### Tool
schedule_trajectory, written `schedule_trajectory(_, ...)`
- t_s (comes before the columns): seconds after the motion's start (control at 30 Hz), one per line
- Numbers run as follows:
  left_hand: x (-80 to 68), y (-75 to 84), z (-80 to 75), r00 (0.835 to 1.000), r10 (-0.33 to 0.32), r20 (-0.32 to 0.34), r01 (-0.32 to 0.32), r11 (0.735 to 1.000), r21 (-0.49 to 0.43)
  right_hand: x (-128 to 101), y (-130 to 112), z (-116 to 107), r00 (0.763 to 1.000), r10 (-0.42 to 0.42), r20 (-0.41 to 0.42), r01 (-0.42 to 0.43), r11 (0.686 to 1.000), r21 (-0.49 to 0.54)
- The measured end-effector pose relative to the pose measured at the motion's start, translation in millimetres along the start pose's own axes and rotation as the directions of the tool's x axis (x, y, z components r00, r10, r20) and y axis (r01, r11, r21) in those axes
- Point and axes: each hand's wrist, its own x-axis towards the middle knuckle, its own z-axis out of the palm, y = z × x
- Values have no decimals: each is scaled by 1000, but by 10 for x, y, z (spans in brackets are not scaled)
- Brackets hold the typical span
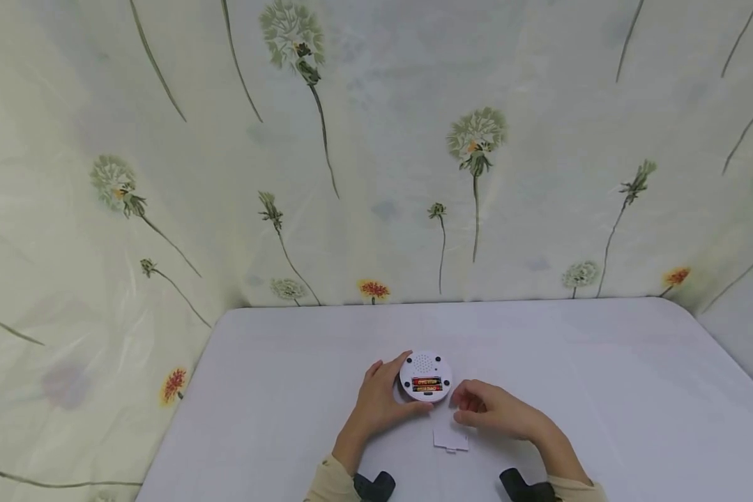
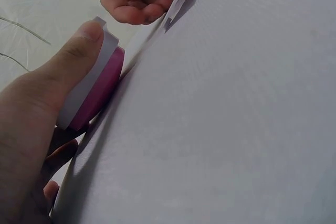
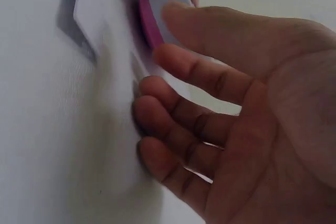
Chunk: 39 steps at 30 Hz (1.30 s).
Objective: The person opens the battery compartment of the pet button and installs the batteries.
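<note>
A round white plastic device (image 1: pixel 426 376) with a pink side (image 2: pixel 100 90) stands over the middle of the near half of the white cloth-like worktop (image 1: pixel 276 390), its battery side facing up and its pink side toward the worktop; whether it touches the surface I cannot tell. Two red-and-gold cylindrical batteries (image 1: pixel 427 385) lie side by side in its uncovered compartment. Beyond them is a patch of small round holes (image 1: pixel 423 362), and small dark round feet (image 1: pixel 438 359) sit near the rim.

The left hand (image 1: pixel 381 404) holds the device from its left side, thumb along the near edge and fingers round the far edge. The right hand (image 1: pixel 498 411) is just beside the device's right side, fingers loosely bent and holding nothing.

A flat white rectangular piece with a small tab (image 1: pixel 450 438) lies on the worktop just nearer than the device, between the two hands.

Beige sleeves (image 1: pixel 334 481) and black wrist mounts (image 1: pixel 376 487) show at both wrists. Behind the worktop hangs a pale sheet printed with dandelions and orange flowers (image 1: pixel 383 160).
</note>
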Motion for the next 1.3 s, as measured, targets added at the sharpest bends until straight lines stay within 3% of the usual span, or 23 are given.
schedule_trajectory(0.13, -2, 10, -8, 1000, 12, -11, -12, 1000, -5, -14, -119, 41, 998, 0, 55, 3, 999, -43)
schedule_trajectory(0.33, 9, -6, 7, 1000, 13, 2, -13, 1000, 6, -31, -288, 162, 995, 81, 58, -68, 978, -197)
schedule_trajectory(0.6, 7, -8, 4, 1000, 10, -2, -10, 1000, 12, -42, -357, 223, 997, 63, 41, -48, 951, -306)
schedule_trajectory(1.3, -1, -20, -5, 1000, 16, -15, -16, 1000, 1, -5, -354, 267, 998, 31, -57, -49, 937, -345)
